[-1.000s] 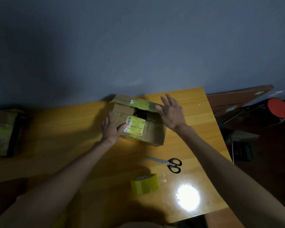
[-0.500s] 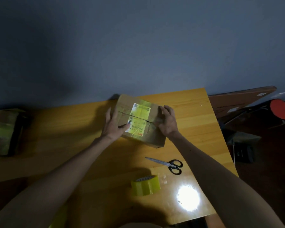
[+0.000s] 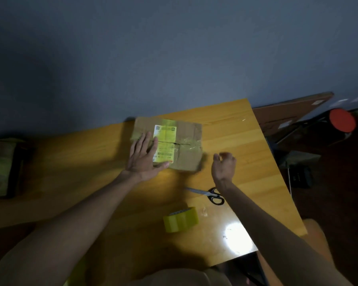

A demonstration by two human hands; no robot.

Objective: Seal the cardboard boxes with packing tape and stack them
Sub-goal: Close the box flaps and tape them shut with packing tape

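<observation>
Left hand (image 3: 144,159) fingers flat, holding flaps of box (image 3: 170,144) shut; right hand (image 3: 223,167) loosely curled, empty; cardboard looks light, stiff, grip by sides

A brown cardboard box (image 3: 187,155) lies flat with flaps closed, a yellow label across its centre seam; a yellow roll of packing tape (image 3: 180,219) stands on edge well nearer the viewer.

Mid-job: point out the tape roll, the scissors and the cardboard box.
tape roll (image 3: 181,220): head view, on its yellow outer band.
scissors (image 3: 206,192): head view, near the pivot where blades meet handles.
cardboard box (image 3: 187,156): head view, on the bare top flap right of the label.
</observation>
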